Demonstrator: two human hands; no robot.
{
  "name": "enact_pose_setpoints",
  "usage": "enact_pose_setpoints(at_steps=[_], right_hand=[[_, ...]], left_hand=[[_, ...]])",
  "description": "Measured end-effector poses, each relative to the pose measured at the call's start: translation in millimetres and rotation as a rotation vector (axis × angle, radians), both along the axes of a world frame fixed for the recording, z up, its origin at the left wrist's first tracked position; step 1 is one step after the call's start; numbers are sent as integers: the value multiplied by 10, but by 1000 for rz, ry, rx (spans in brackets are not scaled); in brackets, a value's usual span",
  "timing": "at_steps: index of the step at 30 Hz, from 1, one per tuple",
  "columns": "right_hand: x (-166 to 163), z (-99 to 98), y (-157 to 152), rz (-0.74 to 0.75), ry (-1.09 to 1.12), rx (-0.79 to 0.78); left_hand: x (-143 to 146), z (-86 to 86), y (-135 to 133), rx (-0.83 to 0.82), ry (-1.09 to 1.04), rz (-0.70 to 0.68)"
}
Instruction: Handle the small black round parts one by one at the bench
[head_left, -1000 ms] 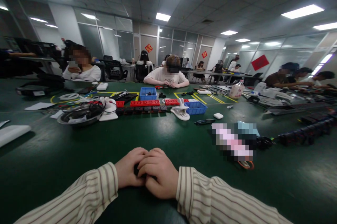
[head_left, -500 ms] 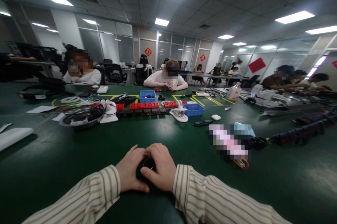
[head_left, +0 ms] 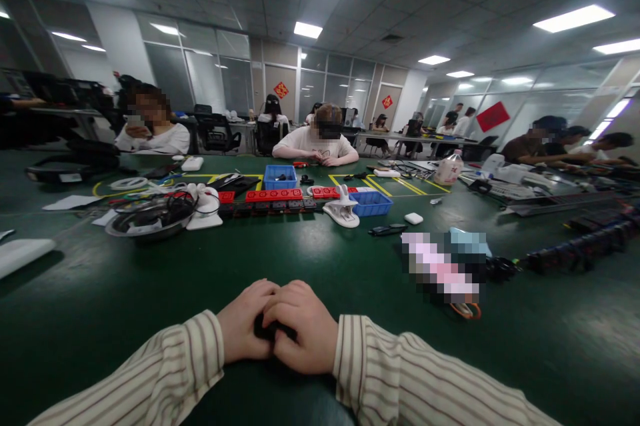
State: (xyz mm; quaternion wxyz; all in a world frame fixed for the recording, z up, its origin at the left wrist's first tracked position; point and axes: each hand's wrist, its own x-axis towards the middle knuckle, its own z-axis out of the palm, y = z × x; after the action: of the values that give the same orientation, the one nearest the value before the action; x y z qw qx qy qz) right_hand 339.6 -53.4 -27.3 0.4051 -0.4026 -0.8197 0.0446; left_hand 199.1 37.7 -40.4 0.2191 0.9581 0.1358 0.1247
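My left hand (head_left: 244, 327) and my right hand (head_left: 301, 326) rest together on the green table (head_left: 150, 279) at the near edge, both in striped sleeves. Their fingers are curled round a small black object (head_left: 267, 329), of which only a sliver shows between the hands. Its shape is mostly hidden.
Across the table lie red and black power strips (head_left: 273, 196), two blue bins (head_left: 281, 177), a white clip stand (head_left: 343, 211), a round tray with cables (head_left: 150, 216) and a white earbud case (head_left: 413, 218). A pixelated item (head_left: 443, 269) lies right of my hands. Other people sit at the far side.
My hands parted half a second ago, showing more of the black object, and have closed over it again.
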Motion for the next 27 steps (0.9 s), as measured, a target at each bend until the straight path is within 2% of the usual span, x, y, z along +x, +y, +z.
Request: enact_pose_setpoints(at_steps=[3,7,12,18,23,27], right_hand=[[3,26,-9,73,15,23],[29,64,-24,56,35,9],[52,37,-18,-113,51,-8],[19,-26,-8,-304,-3,-65],[-10,-11,-9,-386,-196,-123],[-3,51,-26,-391,-312,-182]], left_hand=[[-3,-17,11,-17,5,-16],[-23,-72,35,-19,-36,40],[-38,-98,53,-4,-22,74],[-19,-22,-36,108,48,141],[-17,16,-67,108,34,100],[-12,0,-38,55,26,89]])
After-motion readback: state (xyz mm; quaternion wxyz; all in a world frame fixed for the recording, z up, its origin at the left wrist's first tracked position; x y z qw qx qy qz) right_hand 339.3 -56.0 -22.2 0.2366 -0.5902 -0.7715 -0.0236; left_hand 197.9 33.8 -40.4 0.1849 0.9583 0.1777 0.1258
